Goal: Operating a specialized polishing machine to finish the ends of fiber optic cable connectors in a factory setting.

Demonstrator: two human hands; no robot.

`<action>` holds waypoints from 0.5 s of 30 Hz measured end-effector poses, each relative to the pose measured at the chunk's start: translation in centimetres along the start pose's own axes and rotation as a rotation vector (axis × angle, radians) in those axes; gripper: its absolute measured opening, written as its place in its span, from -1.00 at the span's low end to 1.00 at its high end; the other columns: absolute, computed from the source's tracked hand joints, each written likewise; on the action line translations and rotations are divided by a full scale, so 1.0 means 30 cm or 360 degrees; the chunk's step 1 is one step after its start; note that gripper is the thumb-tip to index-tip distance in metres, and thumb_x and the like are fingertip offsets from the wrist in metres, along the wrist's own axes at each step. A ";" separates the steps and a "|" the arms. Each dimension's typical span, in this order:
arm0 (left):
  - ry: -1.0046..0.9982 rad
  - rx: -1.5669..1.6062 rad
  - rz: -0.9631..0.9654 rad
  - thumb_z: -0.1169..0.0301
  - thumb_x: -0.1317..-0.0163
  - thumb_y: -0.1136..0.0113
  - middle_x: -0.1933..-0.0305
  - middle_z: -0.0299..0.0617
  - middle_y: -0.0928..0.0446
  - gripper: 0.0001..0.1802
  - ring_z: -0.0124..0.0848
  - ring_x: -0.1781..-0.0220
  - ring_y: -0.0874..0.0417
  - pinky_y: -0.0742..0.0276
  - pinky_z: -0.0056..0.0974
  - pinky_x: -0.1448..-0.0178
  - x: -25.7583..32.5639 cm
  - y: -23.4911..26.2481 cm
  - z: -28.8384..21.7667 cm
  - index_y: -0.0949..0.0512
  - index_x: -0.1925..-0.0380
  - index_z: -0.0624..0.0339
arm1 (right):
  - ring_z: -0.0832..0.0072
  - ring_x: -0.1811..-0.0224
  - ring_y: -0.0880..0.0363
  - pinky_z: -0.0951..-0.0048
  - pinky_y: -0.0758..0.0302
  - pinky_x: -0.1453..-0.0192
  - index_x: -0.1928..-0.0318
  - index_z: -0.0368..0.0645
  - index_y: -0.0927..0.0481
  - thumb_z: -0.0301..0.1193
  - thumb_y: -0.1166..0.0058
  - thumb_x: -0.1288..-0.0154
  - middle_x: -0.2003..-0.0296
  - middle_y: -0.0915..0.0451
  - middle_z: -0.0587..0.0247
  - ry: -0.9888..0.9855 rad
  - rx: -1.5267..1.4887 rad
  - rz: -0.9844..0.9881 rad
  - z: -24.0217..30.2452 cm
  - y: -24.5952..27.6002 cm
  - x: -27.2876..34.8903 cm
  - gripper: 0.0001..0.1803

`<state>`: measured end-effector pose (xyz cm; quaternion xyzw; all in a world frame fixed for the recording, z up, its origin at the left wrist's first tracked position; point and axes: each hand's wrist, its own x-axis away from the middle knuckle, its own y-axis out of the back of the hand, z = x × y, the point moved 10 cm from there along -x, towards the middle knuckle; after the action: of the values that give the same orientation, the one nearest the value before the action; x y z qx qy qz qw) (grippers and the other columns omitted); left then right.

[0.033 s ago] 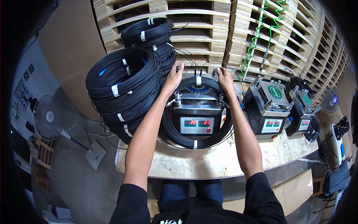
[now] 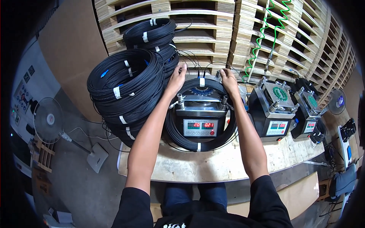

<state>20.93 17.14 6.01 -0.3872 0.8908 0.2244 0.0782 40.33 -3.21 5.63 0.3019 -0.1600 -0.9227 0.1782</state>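
A black tabletop machine (image 2: 199, 111) with a metal top and a red-digit display (image 2: 200, 128) stands in front of me. Round it lies a coil of black cable (image 2: 199, 146), bound with white tape. Blue connectors (image 2: 201, 91) sit in a ring on its top plate. My left hand (image 2: 176, 79) is closed at the machine's far left corner, its fingers partly hidden. At the far right corner my right hand (image 2: 229, 81) is closed about a metal corner post (image 2: 218, 73), its fingertips partly out of sight. Two nearer posts stand between my forearms.
Tall stacks of black cable coils (image 2: 125, 89) rise on the left. To the right stand two similar machines (image 2: 272, 110) with green rings on top. Wooden pallets (image 2: 194, 34) form the back, with green coiled hoses (image 2: 256, 45) hanging there. A fan (image 2: 49, 119) is at left.
The red digits on the display's right side have changed. Both hands and the cable coil stay where they were.
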 end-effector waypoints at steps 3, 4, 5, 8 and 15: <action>0.0123 -0.0056 -0.0029 -0.33 -0.41 0.19 -0.41 0.30 -0.33 -0.07 0.10 -0.49 -0.32 -0.19 -0.06 -0.52 0.010 0.003 0.020 -0.26 -0.41 0.28 | 0.21 -0.11 -0.63 0.33 -0.47 -0.22 -0.21 -0.28 -0.53 -0.08 -0.01 -0.52 -0.06 -0.65 -0.08 -0.0062 0.0045 0.0027 -0.029 -0.005 -0.007 -0.47; 0.0163 -0.0060 -0.0036 -0.33 -0.40 0.18 -0.40 0.30 -0.34 -0.08 0.10 -0.48 -0.33 -0.20 -0.05 -0.51 0.016 0.005 0.020 -0.26 -0.41 0.27 | 0.23 -0.11 -0.63 0.34 -0.48 -0.22 -0.21 -0.28 -0.52 -0.08 -0.02 -0.52 -0.07 -0.65 -0.07 -0.0085 0.0030 0.0032 -0.040 -0.003 -0.006 -0.47; 0.0160 -0.0058 -0.0038 -0.33 -0.40 0.18 -0.40 0.30 -0.34 -0.08 0.10 -0.48 -0.33 -0.20 -0.05 -0.51 0.018 0.006 0.018 -0.26 -0.41 0.27 | 0.23 -0.11 -0.63 0.34 -0.48 -0.22 -0.21 -0.28 -0.52 -0.08 -0.02 -0.52 -0.07 -0.65 -0.07 -0.0081 0.0031 0.0031 -0.043 -0.002 -0.009 -0.47; 0.0160 -0.0068 -0.0061 -0.31 -0.41 0.16 -0.40 0.31 -0.34 -0.09 0.11 -0.47 -0.34 -0.21 -0.04 -0.51 0.011 0.013 0.028 -0.25 -0.43 0.26 | 0.25 -0.10 -0.63 0.35 -0.49 -0.19 -0.21 -0.29 -0.52 -0.09 -0.03 -0.52 -0.07 -0.65 -0.05 -0.0056 -0.0022 0.0016 -0.050 -0.007 -0.016 -0.47; 0.0073 0.0069 0.0079 -0.27 -0.41 0.10 -0.38 0.29 -0.37 -0.12 0.05 -0.45 -0.37 -0.23 -0.10 -0.48 0.015 0.001 0.018 -0.22 -0.45 0.23 | 0.27 -0.11 -0.64 0.34 -0.51 -0.18 -0.21 -0.29 -0.53 -0.07 -0.02 -0.52 -0.06 -0.67 -0.04 -0.0121 -0.0063 -0.0051 -0.045 0.016 0.004 -0.46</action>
<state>20.58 17.12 5.39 -0.3682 0.9064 0.1979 0.0605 41.18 -3.95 4.73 0.2656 -0.1434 -0.9393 0.1633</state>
